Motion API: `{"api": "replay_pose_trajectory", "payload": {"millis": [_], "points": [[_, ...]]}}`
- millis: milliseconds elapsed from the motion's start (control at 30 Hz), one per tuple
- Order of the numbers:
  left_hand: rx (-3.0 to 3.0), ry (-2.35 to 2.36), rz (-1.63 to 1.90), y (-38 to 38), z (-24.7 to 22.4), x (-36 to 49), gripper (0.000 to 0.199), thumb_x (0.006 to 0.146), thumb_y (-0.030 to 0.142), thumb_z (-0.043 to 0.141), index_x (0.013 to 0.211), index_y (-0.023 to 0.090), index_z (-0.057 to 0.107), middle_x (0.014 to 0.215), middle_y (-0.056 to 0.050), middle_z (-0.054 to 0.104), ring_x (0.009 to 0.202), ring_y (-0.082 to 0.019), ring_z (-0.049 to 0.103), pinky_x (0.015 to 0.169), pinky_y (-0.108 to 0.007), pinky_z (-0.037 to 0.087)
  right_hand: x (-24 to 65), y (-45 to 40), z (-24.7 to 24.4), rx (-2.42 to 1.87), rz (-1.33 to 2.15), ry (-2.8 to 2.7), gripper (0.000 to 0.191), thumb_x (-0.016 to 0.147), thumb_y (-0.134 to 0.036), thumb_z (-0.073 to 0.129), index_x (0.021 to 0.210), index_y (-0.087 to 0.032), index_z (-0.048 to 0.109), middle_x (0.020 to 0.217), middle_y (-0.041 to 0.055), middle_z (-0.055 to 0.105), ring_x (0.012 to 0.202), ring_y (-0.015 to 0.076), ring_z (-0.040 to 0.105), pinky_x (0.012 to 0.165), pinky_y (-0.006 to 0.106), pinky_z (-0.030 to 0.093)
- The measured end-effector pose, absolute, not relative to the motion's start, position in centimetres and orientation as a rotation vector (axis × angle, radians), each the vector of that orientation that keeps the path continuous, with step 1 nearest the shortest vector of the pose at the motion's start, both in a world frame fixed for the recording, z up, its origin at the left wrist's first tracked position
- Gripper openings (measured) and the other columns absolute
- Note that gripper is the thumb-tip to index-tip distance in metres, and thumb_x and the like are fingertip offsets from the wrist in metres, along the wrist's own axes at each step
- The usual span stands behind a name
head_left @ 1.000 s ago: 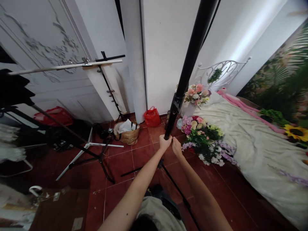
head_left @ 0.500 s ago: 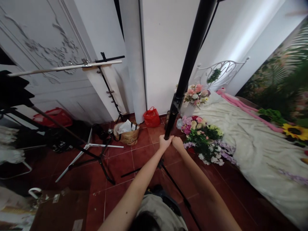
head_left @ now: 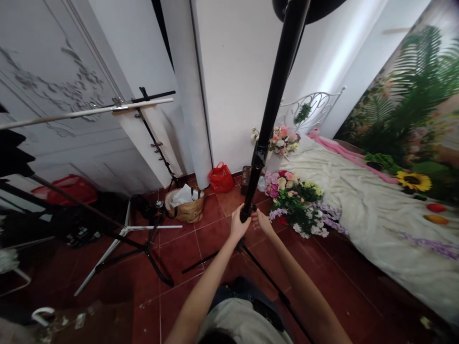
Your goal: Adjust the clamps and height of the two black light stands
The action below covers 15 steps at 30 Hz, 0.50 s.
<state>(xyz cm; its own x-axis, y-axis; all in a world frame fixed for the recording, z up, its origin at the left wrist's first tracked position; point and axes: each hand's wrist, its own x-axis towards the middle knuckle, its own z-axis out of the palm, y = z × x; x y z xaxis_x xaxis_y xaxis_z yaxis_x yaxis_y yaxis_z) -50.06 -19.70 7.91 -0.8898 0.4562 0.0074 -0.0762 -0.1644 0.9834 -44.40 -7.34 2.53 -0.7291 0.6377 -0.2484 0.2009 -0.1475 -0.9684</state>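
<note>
A black light stand (head_left: 274,102) rises in front of me, its upper end close to the camera and its legs spread on the floor. My left hand (head_left: 238,224) is closed around the lower part of its pole. On the pole's right side, the fingers of my right hand (head_left: 262,222) are bent at a small dark knob (head_left: 253,208), partly hiding it. A clamp joint (head_left: 260,155) sits higher up the pole. Part of a round black shape (head_left: 328,9) shows behind the top of the pole.
Artificial flowers (head_left: 297,198) stand right of the pole, beside a bed with a pale cover (head_left: 362,205). Ahead are a red bag (head_left: 221,178) and a woven basket (head_left: 188,208). Other stands with black and white legs (head_left: 124,231) spread at left. A cardboard box (head_left: 107,325) lies lower left.
My view has turned slightly right. The right hand has shifted from a fist beside the left hand to bent fingers at the knob. My left hand stays on the pole.
</note>
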Motion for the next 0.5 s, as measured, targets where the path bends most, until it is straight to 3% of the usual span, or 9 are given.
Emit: {"api": "replay_pose_trajectory", "payload": {"millis": [67, 200, 300, 500], "points": [[0.133, 1.586, 2.09, -21.1, 7.5, -48.3, 0.059, 0.061, 0.026, 0.071, 0.117, 0.023, 0.054, 0.13, -0.009, 0.05, 0.123, -0.022, 0.044, 0.106, -0.038, 0.03, -42.6, -8.9, 1.7, -0.995, 2.097, -1.677, 0.045, 0.083, -0.059, 0.045, 0.084, -0.016, 0.059, 0.065, 0.005, 0.064, 0.043, 0.0121, 0.055, 0.045, 0.025, 0.046], [-0.109, 0.901, 1.79, -22.9, 9.2, -44.9, 0.054, 0.076, 0.049, 0.05, 0.12, 0.018, 0.053, 0.134, -0.015, 0.048, 0.127, -0.026, 0.043, 0.103, -0.043, 0.036, -37.5, -11.5, 0.1, -1.024, 1.985, -1.512, 0.045, 0.074, -0.06, 0.055, 0.083, -0.016, 0.061, 0.073, 0.0059, 0.067, 0.056, 0.0143, 0.06, 0.051, 0.025, 0.048], [0.135, 0.556, 1.672, -22.6, 12.9, -42.8, 0.052, 0.081, 0.043, 0.042, 0.123, 0.015, 0.054, 0.137, -0.014, 0.046, 0.13, -0.026, 0.039, 0.106, -0.043, 0.033, -32.7, -12.9, -1.0, -1.135, 1.931, -1.387, 0.044, 0.069, -0.061, 0.058, 0.079, -0.018, 0.061, 0.07, 0.0046, 0.067, 0.055, 0.0162, 0.06, 0.049, 0.026, 0.048], [0.386, 0.493, 1.483, -18.6, 17.4, -36.7, 0.042, 0.087, 0.032, 0.042, 0.122, 0.013, 0.056, 0.134, -0.012, 0.05, 0.125, -0.023, 0.046, 0.111, -0.04, 0.028, -22.1, -14.8, -1.9, -1.304, 1.868, -1.134, 0.037, 0.066, -0.056, 0.062, 0.074, -0.019, 0.062, 0.066, 0.0042, 0.067, 0.047, 0.0137, 0.057, 0.042, 0.024, 0.044]]}}
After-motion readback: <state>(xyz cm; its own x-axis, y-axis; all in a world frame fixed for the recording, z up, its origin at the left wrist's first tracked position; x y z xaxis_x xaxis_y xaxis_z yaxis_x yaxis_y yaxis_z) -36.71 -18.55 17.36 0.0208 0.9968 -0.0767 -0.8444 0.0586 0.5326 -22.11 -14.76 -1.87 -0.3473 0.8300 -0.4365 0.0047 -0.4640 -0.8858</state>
